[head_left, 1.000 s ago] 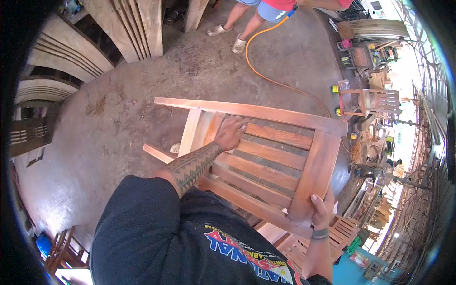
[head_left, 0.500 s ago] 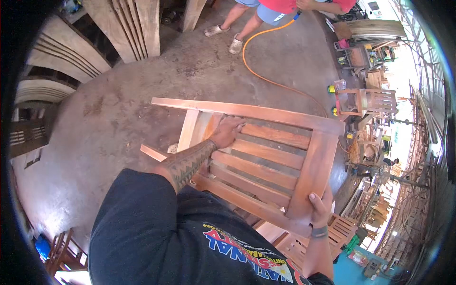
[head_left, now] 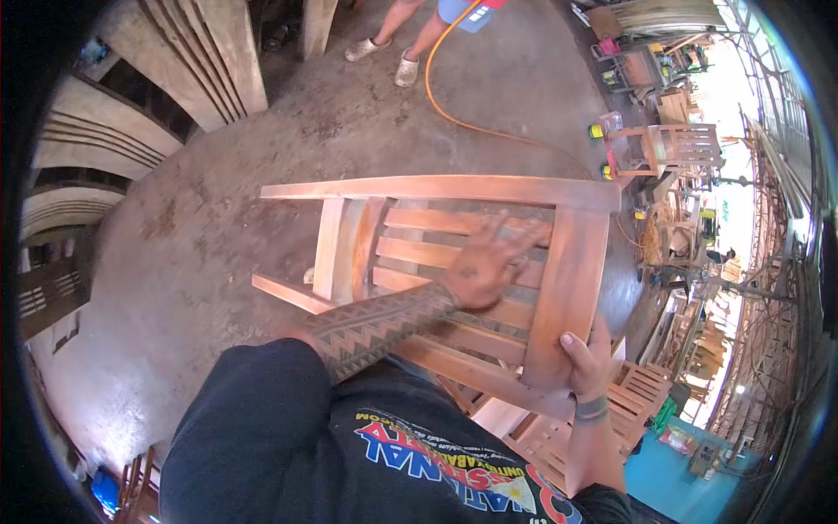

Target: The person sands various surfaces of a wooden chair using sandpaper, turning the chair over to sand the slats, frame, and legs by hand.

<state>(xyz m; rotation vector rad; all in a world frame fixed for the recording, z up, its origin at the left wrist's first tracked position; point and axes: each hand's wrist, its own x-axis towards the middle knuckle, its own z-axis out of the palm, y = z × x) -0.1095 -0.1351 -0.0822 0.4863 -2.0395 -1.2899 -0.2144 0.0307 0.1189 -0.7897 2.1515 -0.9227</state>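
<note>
A reddish-brown wooden chair point(head_left: 572, 288) lies tilted across my lap, its slatted back facing up and its legs pointing left. My left hand point(head_left: 489, 266), on the tattooed arm, is over the middle slats with fingers spread and slightly blurred; whether the palm touches the wood I cannot tell. At the lower corner of the wide top rail, my right hand point(head_left: 589, 354) grips the chair with the thumb on the near face and the other fingers behind the edge. A dark band circles that wrist.
Another person's legs point(head_left: 428, 39) stand on the concrete floor point(head_left: 349, 113) beyond the chair. An orange hose point(head_left: 436, 100) curves across it. Large slotted wooden panels point(head_left: 183, 61) stand at upper left. Another slatted chair point(head_left: 668, 148) is at right, and slatted furniture point(head_left: 633, 397) lies near my right arm.
My left hand has moved right along the slats, from near their left end toward the top rail. My right hand keeps its grip on the rail. The view has shifted slightly.
</note>
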